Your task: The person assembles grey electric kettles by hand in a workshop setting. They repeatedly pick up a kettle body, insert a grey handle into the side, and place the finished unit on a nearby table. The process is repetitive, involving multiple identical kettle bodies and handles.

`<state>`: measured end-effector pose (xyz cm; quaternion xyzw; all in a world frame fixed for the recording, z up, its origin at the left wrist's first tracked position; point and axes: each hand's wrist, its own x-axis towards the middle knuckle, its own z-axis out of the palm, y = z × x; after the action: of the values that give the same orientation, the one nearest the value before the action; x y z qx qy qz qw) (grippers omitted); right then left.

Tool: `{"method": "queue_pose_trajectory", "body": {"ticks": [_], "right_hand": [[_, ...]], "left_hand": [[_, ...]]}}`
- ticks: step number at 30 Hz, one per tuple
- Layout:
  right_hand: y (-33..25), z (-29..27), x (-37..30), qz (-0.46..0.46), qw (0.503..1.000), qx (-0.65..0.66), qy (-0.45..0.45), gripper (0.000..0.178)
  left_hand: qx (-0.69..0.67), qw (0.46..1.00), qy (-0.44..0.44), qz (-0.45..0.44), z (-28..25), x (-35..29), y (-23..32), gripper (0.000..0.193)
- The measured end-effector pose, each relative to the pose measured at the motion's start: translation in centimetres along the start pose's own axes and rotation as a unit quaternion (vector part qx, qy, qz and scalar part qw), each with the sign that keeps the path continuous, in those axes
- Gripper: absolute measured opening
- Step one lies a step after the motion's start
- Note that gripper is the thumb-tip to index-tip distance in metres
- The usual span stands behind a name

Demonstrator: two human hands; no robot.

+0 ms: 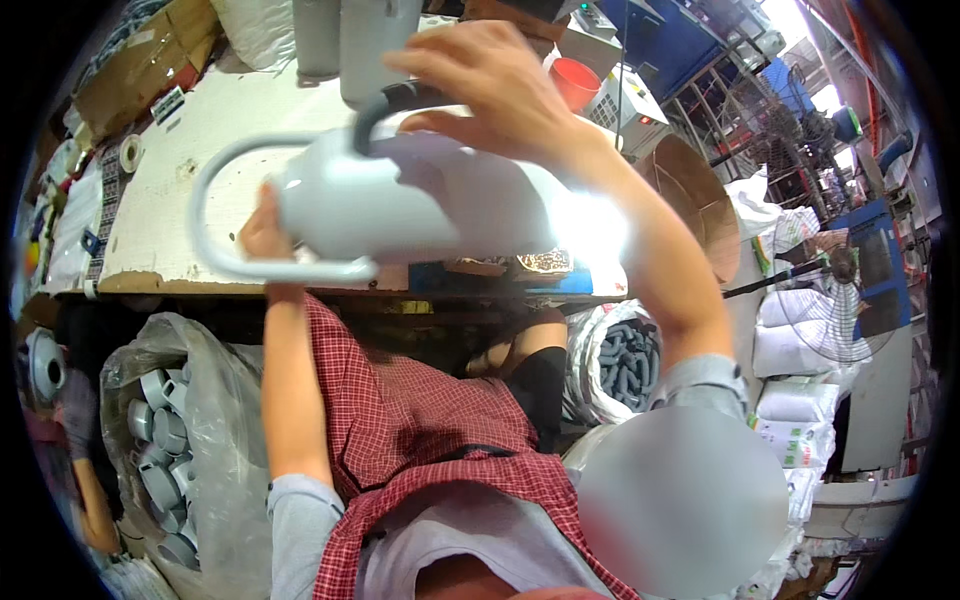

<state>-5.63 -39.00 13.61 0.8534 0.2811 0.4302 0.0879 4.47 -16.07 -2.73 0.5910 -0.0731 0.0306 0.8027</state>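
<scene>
The pale grey jug (440, 205) lies sideways between the 2 hands, above the front edge of the bench (225, 165). The left hand (266, 228) is closed around the jug's left end, inside the pale loop (205, 200), its fingers partly hidden. The right hand (485, 85) is half open over the jug's upper side, fingers spread above the dark handle (375, 120) and thumb below it. Because of motion blur, it is probably not safe to say whether this hand grips the handle or only touches it; its state cannot be told.

Hazards:
1. Slipping. The jug's long right end extends well away from the left hand. If the right hand supplies no support, the weight could twist the jug out of that grip.
2. Dropping. With the bench edge directly below, a lost grip could send the jug to the floor.
3. Collision. 2 grey cylinders (378, 50) stand just beyond the right hand's fingertips; a wide swing forward could knock them over.
4. Snagging. The left wrist could catch in the loop during a quick turn.
</scene>
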Motion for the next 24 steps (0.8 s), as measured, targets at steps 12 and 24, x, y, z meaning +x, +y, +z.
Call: {"method": "queue_pose_trajectory", "body": {"ticks": [12,24], "right_hand": [[-8.1,-1.8,-25.2,0.433,0.845,-0.084,-0.301,0.013],[-8.8,0.8,-28.1,0.577,0.764,0.078,-0.277,0.021]], "left_hand": [[-0.050,0.967,0.243,-0.053,-18.9,-2.4,3.9,0.048],[-0.049,0.967,0.233,-0.087,-17.4,-4.0,4.0,0.049]]}}
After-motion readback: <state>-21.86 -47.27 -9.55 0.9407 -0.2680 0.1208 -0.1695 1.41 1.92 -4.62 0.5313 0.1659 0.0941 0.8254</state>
